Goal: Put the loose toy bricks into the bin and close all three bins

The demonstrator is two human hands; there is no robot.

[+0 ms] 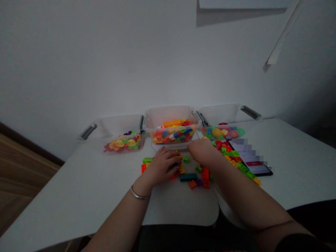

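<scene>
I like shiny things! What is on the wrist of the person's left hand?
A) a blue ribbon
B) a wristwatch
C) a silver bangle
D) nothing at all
C: a thin silver bangle circles the wrist just behind the left hand, which rests over the colourful plastic bricks.

A white counter (65,196) carries three clear bins (172,119) with dark grey handles (250,112), all holding bright toy bricks (173,134) in red, orange, yellow, green and blue. Loose bricks repeat those colours, with one long teal brick (188,177) among them. A phone (250,157) has a black edge, a pale screen and a red button (253,163). A silver bangle (140,193) circles one wrist. The wall (105,63) is pale grey, and the floor (23,164) shows brown wood streaks.
</scene>
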